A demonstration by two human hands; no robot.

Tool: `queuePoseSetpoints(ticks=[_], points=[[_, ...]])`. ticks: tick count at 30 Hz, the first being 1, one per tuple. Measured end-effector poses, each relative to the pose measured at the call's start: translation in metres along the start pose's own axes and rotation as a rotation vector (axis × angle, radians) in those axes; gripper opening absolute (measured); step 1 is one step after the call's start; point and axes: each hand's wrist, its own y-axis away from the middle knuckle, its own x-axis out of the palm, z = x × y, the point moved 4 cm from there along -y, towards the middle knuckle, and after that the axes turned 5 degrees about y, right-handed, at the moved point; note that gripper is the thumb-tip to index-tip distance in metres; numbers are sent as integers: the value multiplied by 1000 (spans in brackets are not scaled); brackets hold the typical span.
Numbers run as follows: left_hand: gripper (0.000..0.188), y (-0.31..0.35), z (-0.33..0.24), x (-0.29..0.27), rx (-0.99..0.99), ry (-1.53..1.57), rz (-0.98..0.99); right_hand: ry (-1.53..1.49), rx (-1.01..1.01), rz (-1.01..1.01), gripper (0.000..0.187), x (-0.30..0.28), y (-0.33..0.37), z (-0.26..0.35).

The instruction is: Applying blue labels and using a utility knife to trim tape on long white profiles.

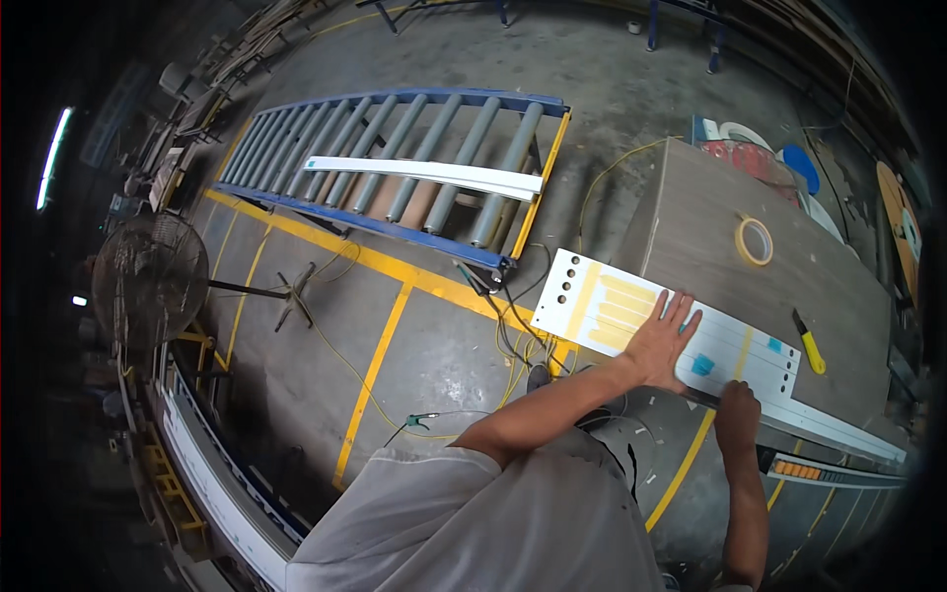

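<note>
A white panel (725, 340) with dark holes near both ends lies across the near edge of a grey-brown table. Yellow tape strips (586, 299) and a blue patch (702, 365) are on its face. My left hand (659, 345) presses flat on the panel, fingers spread, beside the yellow strips. At the panel's near edge my right hand (738, 407) is closed, just below another yellow strip (744, 355); what its fingers hold is hidden. A roll of yellow tape (742, 244) and a yellow-handled utility knife (812, 351) lie beyond the panel.
The table (691, 217) reaches away to the right. Ahead on the left, a blue-framed roller conveyor (400, 183) carries long white strips (424, 175). A pedestal fan (153, 281) stands at left. Cables (518, 355) and a green air gun (419, 420) are on the floor.
</note>
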Motion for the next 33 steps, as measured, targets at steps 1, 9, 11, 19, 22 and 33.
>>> queuePoseSetpoints(ticks=[1, 9, 11, 19, 22, 33], points=[[121, 1, 4, 0, -29, -17, -7, -10, -29, -17, 10, 2, -6, -3], [122, -2, 3, 0, -9, 23, -26, -362, 254, -245, 10, -4, -17, -54], [122, -6, -3, 1, 30, 53, -22, -697, 218, -362, 11, 1, -5, -62], [118, -2, 10, -13, -32, -26, -66, -1056, 300, -383, 48, 5, -26, -24], [118, -7, 0, -7, 3, -15, -67, -1005, 350, -408, 29, 17, -19, -36], [117, -5, 4, -8, -22, -73, -34, -1415, 739, -1068, 13, -96, 8, -157]])
